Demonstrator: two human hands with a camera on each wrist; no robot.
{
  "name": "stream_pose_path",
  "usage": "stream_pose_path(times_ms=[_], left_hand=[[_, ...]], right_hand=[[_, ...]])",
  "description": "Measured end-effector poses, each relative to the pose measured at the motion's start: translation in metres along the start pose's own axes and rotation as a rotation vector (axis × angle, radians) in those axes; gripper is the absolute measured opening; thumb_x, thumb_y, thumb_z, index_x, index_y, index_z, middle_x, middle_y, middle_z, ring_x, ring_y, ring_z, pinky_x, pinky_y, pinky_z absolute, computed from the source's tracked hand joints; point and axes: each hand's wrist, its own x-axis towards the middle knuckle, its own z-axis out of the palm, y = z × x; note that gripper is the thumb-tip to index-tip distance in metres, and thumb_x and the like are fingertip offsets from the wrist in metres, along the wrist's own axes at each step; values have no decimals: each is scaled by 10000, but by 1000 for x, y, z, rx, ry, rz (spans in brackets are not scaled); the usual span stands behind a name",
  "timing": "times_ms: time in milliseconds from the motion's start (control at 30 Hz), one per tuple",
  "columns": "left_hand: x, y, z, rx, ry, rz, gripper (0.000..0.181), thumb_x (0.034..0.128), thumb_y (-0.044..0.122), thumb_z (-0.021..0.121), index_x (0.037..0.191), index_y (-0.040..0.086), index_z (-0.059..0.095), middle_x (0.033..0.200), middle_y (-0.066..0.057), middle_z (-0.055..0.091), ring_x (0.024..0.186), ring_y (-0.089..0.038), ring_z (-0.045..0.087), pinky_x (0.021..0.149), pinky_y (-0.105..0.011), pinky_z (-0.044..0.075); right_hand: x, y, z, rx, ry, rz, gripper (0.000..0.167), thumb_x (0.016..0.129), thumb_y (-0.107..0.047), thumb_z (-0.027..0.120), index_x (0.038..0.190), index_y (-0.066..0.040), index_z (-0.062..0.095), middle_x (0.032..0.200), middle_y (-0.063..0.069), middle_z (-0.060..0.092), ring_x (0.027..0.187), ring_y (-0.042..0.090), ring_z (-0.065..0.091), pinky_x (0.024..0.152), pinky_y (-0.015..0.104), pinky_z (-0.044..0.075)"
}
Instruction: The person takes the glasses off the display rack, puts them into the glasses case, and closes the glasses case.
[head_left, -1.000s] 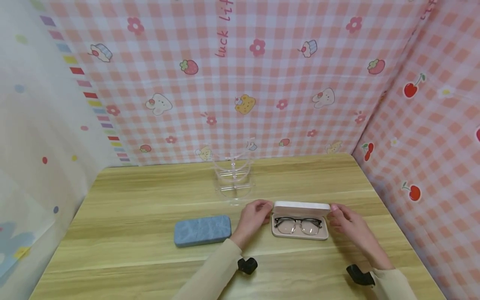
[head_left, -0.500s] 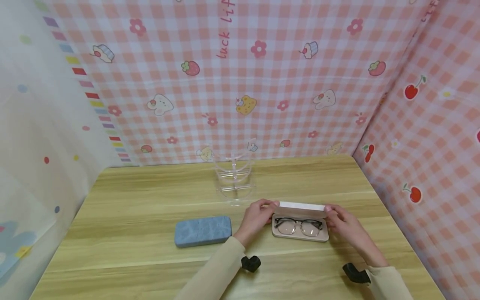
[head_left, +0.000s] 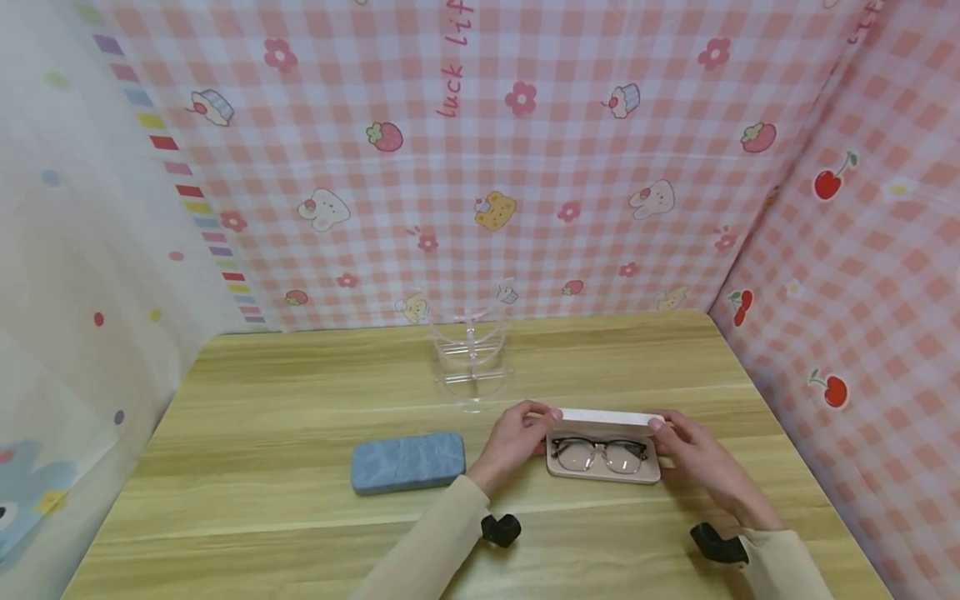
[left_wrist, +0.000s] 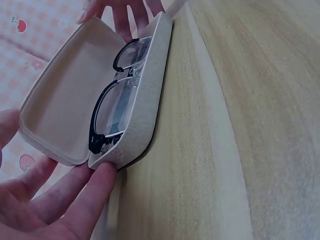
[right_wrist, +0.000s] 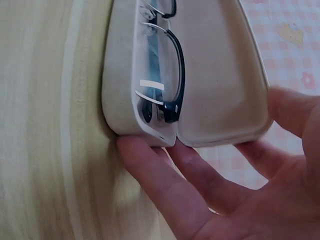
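A cream glasses case (head_left: 604, 477) lies on the table with its lid raised. Inside it rest folded black-rimmed eyeglasses (head_left: 576, 456), lenses facing up. At the case's left end, my left hand (head_left: 516, 440) holds it, thumb at the lid corner and fingers against the base and hinge side, as the left wrist view shows. My right hand (head_left: 699, 457) grips the opposite end: in the right wrist view its thumb (right_wrist: 287, 107) sits on the lid edge and its fingers touch the end of the base (right_wrist: 120, 75). The hinge is mostly hidden.
A blue glasses case (head_left: 408, 463), closed, lies left of my left forearm. Behind stands a clear tiered display stand (head_left: 471, 358). The wooden table (head_left: 285, 392) meets a pink checked cloth backdrop (head_left: 420, 183) at its far edge.
Both thumbs have shifted inward over the lid's corners, and the lid has tilted slightly. The base, the eyeglasses and the blue case have stayed in place.
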Motion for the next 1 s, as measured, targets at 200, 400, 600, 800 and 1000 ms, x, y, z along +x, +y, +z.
stream_pose_path(times_ms=[200,400,600,800,1000], left_hand=[[-1,-3,1,-57,-17,5,440,997,378,702,1259,28,651,1117,-114,728,990,-217,709,824,-337,629],[-3,-5,1,-99,-28,22,392,981,318,734,1228,23,660,1087,-92,736,991,-201,701,834,-364,629],[-6,-6,0,-150,-43,12,406,967,244,754,1253,-20,641,1099,-107,720,1021,-221,692,854,-387,627],[-9,-7,1,-201,-52,6,399,945,169,761,1271,-30,644,1124,-112,709,1039,-215,674,887,-418,615],[-10,-11,0,-228,-58,-26,418,895,121,779,1283,3,676,1178,-100,700,1047,-198,666,899,-390,608]], right_hand=[[2,2,-6,94,-62,-1,531,1116,-284,490,1493,76,388,1442,398,423,1282,517,527,909,551,594],[2,4,-11,149,-103,-21,515,1100,-218,531,1477,100,385,1403,335,489,1252,403,555,937,540,584],[1,7,-14,167,-128,-31,526,1087,-191,560,1467,129,387,1344,215,561,1199,297,602,946,509,586],[-2,7,-14,146,-126,-27,538,1064,-176,604,1460,134,412,1342,206,553,1195,275,600,951,472,589],[-3,8,-14,118,-123,-28,515,1042,-163,641,1436,113,458,1386,234,505,1200,267,588,940,454,597]])
